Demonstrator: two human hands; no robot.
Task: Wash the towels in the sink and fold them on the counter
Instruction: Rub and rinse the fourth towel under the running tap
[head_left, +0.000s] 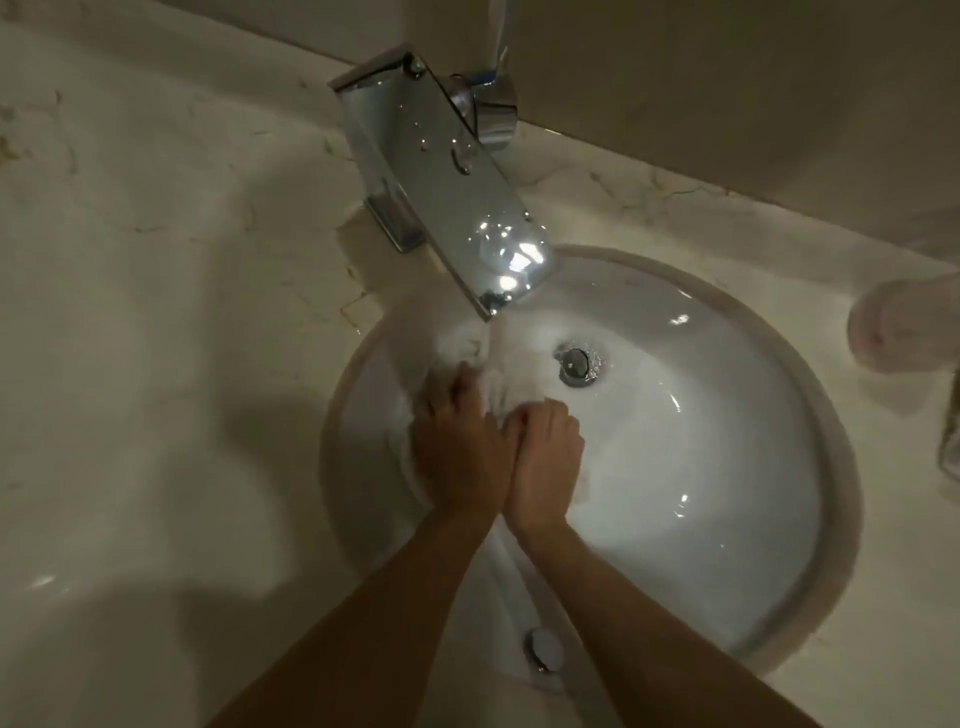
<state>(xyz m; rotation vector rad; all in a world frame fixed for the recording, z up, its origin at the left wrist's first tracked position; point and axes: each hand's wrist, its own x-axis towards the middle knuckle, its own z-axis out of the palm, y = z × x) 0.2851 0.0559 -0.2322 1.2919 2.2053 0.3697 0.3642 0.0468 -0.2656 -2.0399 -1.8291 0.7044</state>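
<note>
A white towel (467, 345) lies bunched in the left part of the round white sink (727, 467), under the spout of the chrome faucet (441, 176). My left hand (457, 447) grips the towel with curled fingers. Beside it, touching it, my right hand (545, 452) is curled into a fist on the same towel. Much of the towel is hidden under both hands. Water seems to run from the spout onto the cloth, though it is blurred.
The marble counter (156, 312) spreads wide to the left of the basin. The drain plug (575, 364) sits mid-basin and an overflow cap (545, 649) at the near wall. A rolled white towel (898, 325) lies at the right edge. The wall rises behind the faucet.
</note>
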